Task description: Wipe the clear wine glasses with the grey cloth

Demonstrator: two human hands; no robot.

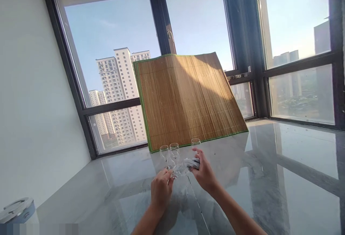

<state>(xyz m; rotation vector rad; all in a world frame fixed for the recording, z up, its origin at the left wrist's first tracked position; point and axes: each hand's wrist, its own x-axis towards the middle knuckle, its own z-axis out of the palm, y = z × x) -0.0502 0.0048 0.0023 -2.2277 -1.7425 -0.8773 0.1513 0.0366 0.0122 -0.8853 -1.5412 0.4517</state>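
Note:
My left hand (161, 189) is closed around the lower end of a clear stemmed glass (179, 170), which lies tilted between my hands. In my right hand (205, 174) is a bunched white cloth (191, 162) with dark marks, pressed at the other end of that glass. Fingers hide part of both things. Just beyond my left hand, small clear goblets (164, 151) stand upright close together on the shiny grey marble-look surface (129, 192). Another clear glass (196, 142) stands behind my right fingers, its lower part hidden.
A folded bamboo mat (185, 98) with green edging leans against the dark window frame (115, 105) behind the glasses. To the left rises a white wall (32, 84). A white and blue lidded container (20, 210) sits at the lower left corner.

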